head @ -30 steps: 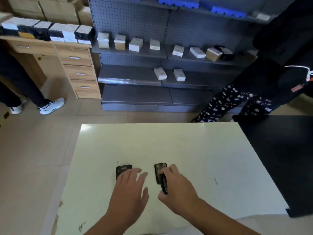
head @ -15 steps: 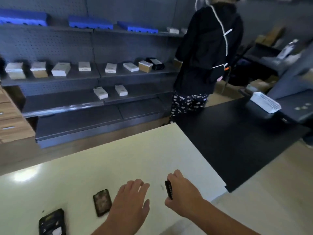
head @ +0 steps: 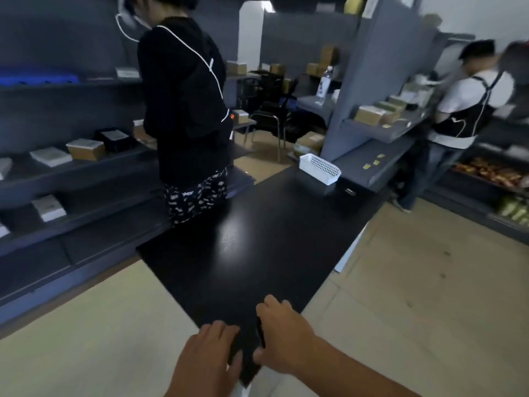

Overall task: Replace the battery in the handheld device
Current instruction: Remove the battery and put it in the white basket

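My right hand [head: 286, 336] is closed on a thin black battery [head: 261, 336], held edge-on between thumb and fingers. It hovers over the near corner of the black table [head: 257, 239]. My left hand [head: 206, 359] floats just left of it, fingers apart and holding nothing. The handheld device and its back cover are out of view to the left. The picture is blurred by motion.
The cream table [head: 86, 339] lies at lower left, touching the black table. A white basket [head: 319, 169] stands on the black table's far end. A person in black [head: 186, 110] stands by grey shelves [head: 71, 167] holding boxes. Another person in an apron [head: 463, 110] stands at the right shelves.
The view has swung right, and the device and its cover have left the frame. My right hand carried the battery from the cream table towards the black table; my left hand followed.
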Motion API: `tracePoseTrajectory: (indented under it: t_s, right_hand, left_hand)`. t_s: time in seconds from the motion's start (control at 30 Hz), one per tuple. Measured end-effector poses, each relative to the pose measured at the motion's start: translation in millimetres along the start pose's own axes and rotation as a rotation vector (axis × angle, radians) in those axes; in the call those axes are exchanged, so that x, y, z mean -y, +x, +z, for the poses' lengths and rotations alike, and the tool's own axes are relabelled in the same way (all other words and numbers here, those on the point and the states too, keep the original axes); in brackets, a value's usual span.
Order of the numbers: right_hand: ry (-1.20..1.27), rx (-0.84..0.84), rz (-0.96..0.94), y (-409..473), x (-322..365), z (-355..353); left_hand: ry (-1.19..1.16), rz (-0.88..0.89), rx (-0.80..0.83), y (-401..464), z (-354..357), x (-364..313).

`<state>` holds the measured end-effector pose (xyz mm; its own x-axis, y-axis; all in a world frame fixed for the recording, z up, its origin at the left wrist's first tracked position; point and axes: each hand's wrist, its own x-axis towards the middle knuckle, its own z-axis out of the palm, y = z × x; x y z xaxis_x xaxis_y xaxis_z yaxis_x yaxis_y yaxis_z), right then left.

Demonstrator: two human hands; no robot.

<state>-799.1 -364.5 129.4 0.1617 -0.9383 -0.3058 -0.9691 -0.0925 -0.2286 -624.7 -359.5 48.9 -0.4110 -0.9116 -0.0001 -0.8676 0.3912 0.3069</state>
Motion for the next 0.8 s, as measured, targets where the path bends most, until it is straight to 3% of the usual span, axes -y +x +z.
tracePoseTrajectory:
  t_s: [0.17, 0.3, 0.43, 0.8]
  right_hand:
    - [0.014, -0.055, 0.027, 53, -104, -36]
    - [0.013, -0.106, 0.037, 109, -181, -61]
    - [-0.002, -0.09, 0.051, 165, -256, -94]
    - [-0.02, -0.061, -0.039, 296, -464, -169]
  left_hand:
    - [-0.102, 0.087, -0.076, 116, 15, -58]
    - [-0.117, 0.033, -0.038, 210, 30, -86]
    - [-0.146, 0.066, -0.117, 297, 44, -116]
    - [-0.007, -0.104, -0.088, 501, 70, -212]
